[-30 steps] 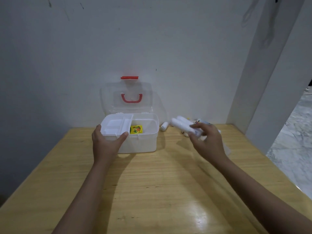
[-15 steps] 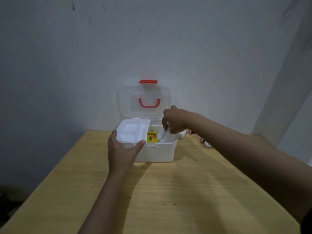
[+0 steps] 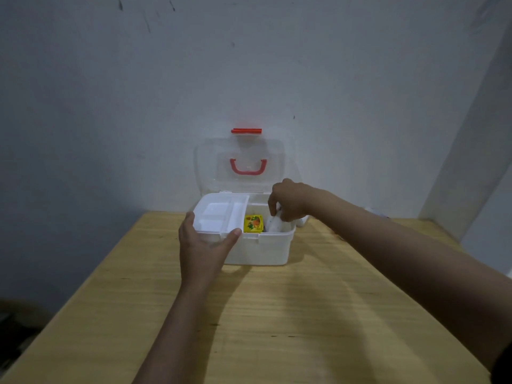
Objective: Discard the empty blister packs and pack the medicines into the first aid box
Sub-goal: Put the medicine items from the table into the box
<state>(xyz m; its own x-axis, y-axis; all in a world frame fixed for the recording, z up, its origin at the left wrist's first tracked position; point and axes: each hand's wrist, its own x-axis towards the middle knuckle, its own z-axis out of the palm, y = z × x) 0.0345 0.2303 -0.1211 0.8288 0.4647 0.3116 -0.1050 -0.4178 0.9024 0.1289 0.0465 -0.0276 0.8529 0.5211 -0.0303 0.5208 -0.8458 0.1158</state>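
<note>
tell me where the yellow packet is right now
In the head view, the yellow packet lies inside the open box, between the white tray and the white tube.

The scene is dim, with a cool grey cast over the plain wall point(image 3: 110, 106) and darker corners toward the lower left. The brightest area is the white plastic first aid box point(image 3: 266, 250), which glows against the gloom. Soft shadows of both forearms fall across the pale wooden surface point(image 3: 277, 328), running toward the camera. A faint sheen shows on the wood. Wide-angle distortion bends the surface's edges outward. Detail is soft throughout, especially near the frame borders.
</note>
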